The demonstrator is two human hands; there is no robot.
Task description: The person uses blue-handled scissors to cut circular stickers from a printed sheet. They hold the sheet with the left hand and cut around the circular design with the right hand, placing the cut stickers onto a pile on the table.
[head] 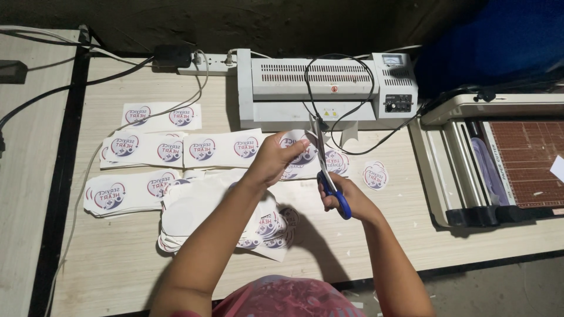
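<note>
So the left hand (271, 158) is pinching a glossy printed sheet (296, 149) with a round logo on it, fingers curled shut around its edge, holding it up just above the desk in front of the laminator. The right hand (346, 196) is wrapped through the blue plastic handles of a pair of scissors (328, 176), and the thin metal blades point up and away, right at the sheet's edge. Can't tell whether the blades are actually biting into it.

The desk (364, 240) is pale wood-grain laminate, pretty matte. Just right of the hands there's a little stack of round cut-outs (375, 175), already circle-shaped. To the left lie rectangular strips (161, 148) with the same round logos, shiny like they're laminated, overlapping in rows. Under the left forearm there's a messy pile of offcuts (194, 214), mostly white and curvy-edged.

At the back sits a boxy grey-white laminator (282, 88) with slotted vents, a black cord (352, 111) looping over it. On the right, a paper trimmer (499, 164) with a brown gridded bed.
</note>
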